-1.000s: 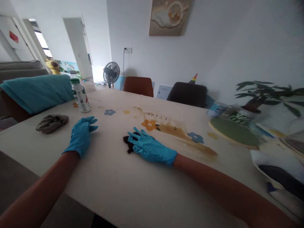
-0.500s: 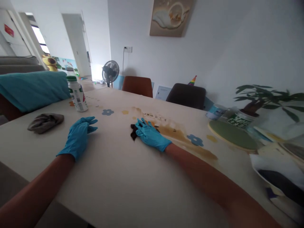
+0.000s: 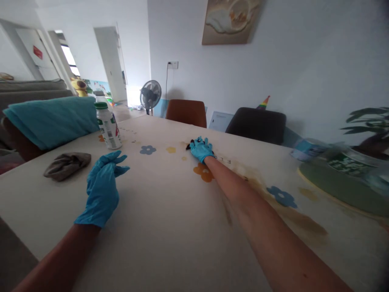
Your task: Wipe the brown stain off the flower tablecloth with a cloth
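Both my hands wear blue gloves. My right hand (image 3: 201, 149) is stretched far across the cream tablecloth (image 3: 170, 227), fingers spread and pressed flat on a small dark cloth (image 3: 191, 143) that shows only at the fingertips. A brown spill streak (image 3: 291, 215) runs along the cloth beside my right forearm. My left hand (image 3: 102, 187) rests near the table's front left, fingers apart and slightly curled, holding nothing. A white bottle with a green cap (image 3: 108, 125) stands beyond it.
A crumpled grey rag (image 3: 67, 164) lies at the left. A teal towel (image 3: 51, 117) hangs over a seat back. Two chairs (image 3: 255, 123) stand at the far side. A green round board (image 3: 343, 184) and a potted plant (image 3: 369, 129) sit at the right.
My right hand has slid the dark cloth away from me, from the near middle to the far side of the table. The left hand stayed nearly still.
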{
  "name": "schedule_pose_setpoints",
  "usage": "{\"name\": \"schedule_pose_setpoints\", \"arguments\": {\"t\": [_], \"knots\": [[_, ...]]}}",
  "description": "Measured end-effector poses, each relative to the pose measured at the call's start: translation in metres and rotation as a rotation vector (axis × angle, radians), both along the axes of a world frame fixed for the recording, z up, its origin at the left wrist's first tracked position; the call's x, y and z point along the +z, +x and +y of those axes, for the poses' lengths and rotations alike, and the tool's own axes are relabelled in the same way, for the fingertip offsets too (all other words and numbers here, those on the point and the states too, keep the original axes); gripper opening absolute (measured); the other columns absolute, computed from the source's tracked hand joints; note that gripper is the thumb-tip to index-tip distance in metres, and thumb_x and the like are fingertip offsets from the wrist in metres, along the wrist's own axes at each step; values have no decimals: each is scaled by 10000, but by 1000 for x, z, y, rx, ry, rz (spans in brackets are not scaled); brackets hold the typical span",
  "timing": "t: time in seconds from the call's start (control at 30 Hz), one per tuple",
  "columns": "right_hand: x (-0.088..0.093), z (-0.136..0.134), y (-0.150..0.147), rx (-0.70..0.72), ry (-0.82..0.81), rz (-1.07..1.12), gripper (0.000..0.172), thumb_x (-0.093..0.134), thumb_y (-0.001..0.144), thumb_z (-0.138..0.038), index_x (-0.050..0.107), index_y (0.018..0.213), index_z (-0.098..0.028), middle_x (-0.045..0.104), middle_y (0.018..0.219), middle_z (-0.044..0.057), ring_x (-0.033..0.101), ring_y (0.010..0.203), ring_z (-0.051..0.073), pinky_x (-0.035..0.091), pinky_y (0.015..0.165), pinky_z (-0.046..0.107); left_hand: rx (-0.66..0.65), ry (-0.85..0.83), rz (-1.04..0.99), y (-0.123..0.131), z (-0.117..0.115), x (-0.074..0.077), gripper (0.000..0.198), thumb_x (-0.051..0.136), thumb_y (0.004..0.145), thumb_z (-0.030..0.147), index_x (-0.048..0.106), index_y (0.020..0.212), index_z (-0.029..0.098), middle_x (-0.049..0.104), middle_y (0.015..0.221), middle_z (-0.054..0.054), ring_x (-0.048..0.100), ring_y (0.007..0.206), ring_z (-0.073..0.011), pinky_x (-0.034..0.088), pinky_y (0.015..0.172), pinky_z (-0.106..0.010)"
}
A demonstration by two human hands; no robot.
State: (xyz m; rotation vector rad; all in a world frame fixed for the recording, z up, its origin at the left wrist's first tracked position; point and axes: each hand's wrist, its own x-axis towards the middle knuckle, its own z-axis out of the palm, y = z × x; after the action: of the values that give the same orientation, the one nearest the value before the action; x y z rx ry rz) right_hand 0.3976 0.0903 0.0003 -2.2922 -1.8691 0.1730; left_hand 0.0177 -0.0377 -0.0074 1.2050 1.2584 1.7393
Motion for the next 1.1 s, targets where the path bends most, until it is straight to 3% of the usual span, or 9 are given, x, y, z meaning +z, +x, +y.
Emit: {"name": "schedule_pose_setpoints", "arguments": {"t": [0.1, 0.2, 0.33, 0.53, 0.67, 0.8, 0.97, 1.1], "knots": [[2, 22, -17, -12, -12, 21, 762, 319, 1373, -398, 520, 2038, -87, 227, 2177, 264, 207, 2020, 584, 229, 1590, 863, 71, 6, 18, 2, -3, 5, 538, 701, 852, 450, 844, 1325, 238, 942, 1450, -147, 947, 1052, -351, 820, 1093, -577], [3, 33, -46, 63, -31, 32, 766, 330, 1363, -400, 525, 2047, -118, 198, 2192, 223, 178, 2027, 592, 203, 1587, 903, 90, -3, 0, 2, -4, 6, 547, 692, 876, 440, 841, 1360, 233, 936, 1484, -155, 948, 1048, -338, 811, 1091, -551], [5, 32, -94, 260, -35, 52, 733, 391, 1390, -402, 493, 2071, -153, 232, 2196, 153, 163, 2038, 535, 195, 1620, 817, 72, -1, -1, 1, -1, 3, 535, 712, 880, 407, 841, 1372, 241, 932, 1495, -151, 944, 1058, -340, 799, 1110, -553], [5, 4, -157, 704, -31, 42, 559, 532, 1402, -382, 725, 1913, -264, 318, 2181, 70, 189, 2031, 532, 219, 1604, 855, 137, -20, -59, 0, 9, 2, 628, 666, 761, 444, 812, 1323, 204, 926, 1436, -204, 901, 1012, -337, 791, 1083, -567], [1, -30, -176, 974, 17, -84, 474, 578, 1387, -368, 825, 1787, -304, 349, 2171, 46, 259, 2016, 523, 283, 1581, 869, 142, -27, -60, -6, 17, -2, 693, 645, 716, 443, 783, 1346, 190, 906, 1454, -235, 908, 1098, -357, 785, 1098, -565], [-1, -81, -174, 1028, 38, -136, 507, 521, 1395, -392, 816, 1806, -353, 353, 2166, 21, 316, 2009, 517, 337, 1585, 821, 151, -49, -58, -12, 20, -4, 684, 645, 694, 439, 753, 1321, 186, 888, 1464, -253, 899, 1119, -367, 776, 1072, -551], [5, -159, -143, 1042, 65, -124, 541, 480, 1414, -475, 797, 1845, -396, 438, 2132, -27, 290, 2032, 454, 372, 1613, 752, 142, -105, -51, -14, 19, 1, 711, 607, 665, 399, 723, 1329, 172, 868, 1541, -257, 848, 1017, -294, 748, 1071, -494], [8, -225, -100, 1039, 67, -150, 580, 437, 1410, -545, 776, 1878, -492, 444, 2116, -96, 263, 2045, 355, 312, 1663, 655, 127, -143, -39, -14, 18, 3, 713, 595, 653, 333, 729, 1333, 164, 887, 1518, -240, 882, 1055, -314, 756, 1088, -504]]}}
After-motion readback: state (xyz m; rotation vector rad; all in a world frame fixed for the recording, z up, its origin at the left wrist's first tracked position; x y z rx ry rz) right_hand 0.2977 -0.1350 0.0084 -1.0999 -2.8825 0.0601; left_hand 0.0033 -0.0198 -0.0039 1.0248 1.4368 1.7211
